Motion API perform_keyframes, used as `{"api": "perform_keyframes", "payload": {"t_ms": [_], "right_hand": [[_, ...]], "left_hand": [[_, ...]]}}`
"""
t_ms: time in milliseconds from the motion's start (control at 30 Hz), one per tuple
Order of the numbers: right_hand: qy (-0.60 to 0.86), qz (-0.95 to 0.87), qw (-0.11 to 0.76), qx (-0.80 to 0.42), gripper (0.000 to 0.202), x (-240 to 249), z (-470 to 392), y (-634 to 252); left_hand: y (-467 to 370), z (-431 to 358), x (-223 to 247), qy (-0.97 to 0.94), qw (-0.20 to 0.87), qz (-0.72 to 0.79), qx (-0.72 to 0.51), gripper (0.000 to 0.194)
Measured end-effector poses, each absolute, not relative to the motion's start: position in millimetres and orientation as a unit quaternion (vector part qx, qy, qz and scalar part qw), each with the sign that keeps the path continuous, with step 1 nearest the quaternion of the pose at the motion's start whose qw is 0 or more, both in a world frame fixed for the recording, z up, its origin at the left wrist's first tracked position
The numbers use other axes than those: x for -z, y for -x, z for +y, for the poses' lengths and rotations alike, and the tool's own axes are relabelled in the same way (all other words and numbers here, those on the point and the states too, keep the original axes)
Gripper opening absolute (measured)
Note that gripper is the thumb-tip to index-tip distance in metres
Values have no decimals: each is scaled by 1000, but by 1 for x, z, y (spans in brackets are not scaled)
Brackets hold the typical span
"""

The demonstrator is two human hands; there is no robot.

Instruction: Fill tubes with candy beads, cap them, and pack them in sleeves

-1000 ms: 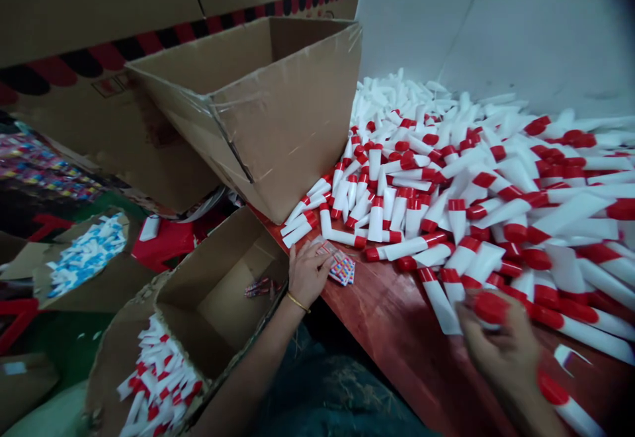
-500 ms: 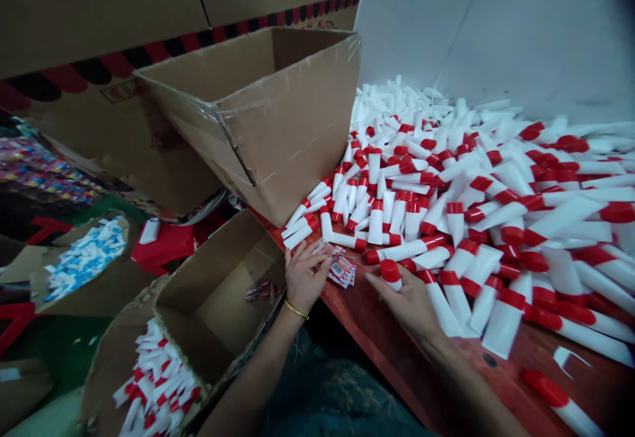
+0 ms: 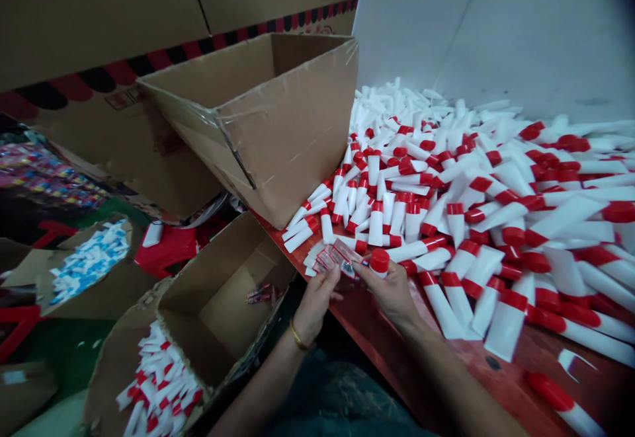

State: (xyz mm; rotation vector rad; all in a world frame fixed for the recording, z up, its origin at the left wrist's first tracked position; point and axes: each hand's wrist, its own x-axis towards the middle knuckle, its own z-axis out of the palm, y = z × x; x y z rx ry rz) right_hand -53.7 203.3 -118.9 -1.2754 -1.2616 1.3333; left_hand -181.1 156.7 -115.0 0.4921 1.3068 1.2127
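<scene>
Red tabletop [image 3: 367, 321] ran under a heap of white tubes [image 3: 446, 186], beside a tall cardboard box [image 3: 297, 133]. Our right hand [image 3: 394, 288] had come in from the heap, gripping a red-capped tube [image 3: 380, 262] whose body our fingers mostly hid. It now met our left hand [image 3: 317, 298], which pinched the small printed cards [image 3: 321, 258]; how many, we couldn't tell. That, we judged, brought tube and cards into one working spot.
</scene>
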Motion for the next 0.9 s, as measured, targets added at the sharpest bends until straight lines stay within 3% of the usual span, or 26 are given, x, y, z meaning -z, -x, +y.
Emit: {"api": "perform_keyframes", "payload": {"t_ms": [167, 467, 567, 733, 900], "right_hand": [[514, -479, 448, -553, 24, 119, 196, 53], [495, -479, 412, -597, 33, 111, 189, 51], [455, -580, 393, -549, 27, 99, 183, 34], [455, -762, 278, -368, 29, 81, 171, 15], [459, -810, 213, -296, 31, 82, 172, 21]], "left_hand": [[170, 166, 112, -129, 664, 479, -560, 37], [167, 176, 120, -101, 618, 466, -625, 34], [172, 177, 120, -57, 624, 468, -623, 36], [172, 175, 123, -80, 620, 464, -628, 32], [167, 173, 124, -149, 591, 481, -631, 31]]}}
